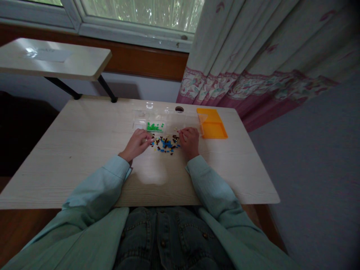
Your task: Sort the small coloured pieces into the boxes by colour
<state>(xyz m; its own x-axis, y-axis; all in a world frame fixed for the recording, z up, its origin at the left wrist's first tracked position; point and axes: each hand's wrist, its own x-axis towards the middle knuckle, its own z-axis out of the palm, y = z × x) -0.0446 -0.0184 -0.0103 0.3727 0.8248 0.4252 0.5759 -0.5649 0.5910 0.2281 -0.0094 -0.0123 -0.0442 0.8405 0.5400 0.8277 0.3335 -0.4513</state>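
A loose pile of small building bricks (166,144), blue, dark brown and yellow, lies on the table between my hands. My left hand (137,144) is closed at the pile's left side, its fingertips pinched together; whatever they hold is too small to make out. On the opposite side, my right hand (190,142) is also closed in a pinch, over the near edge of a clear plastic box (182,119). Something tiny and pale shows near its fingertips, too small to name. Green bricks (154,127) fill one compartment of the box, and a few pale pieces (176,129) lie in another.
An orange tray (214,130) stands right of the clear box, touching or overlapping its end. Behind the box is a dark round hole (179,109) in the table (84,161). A raised shelf (56,60) stands at the back left, and a curtain (219,67) hangs behind the right side.
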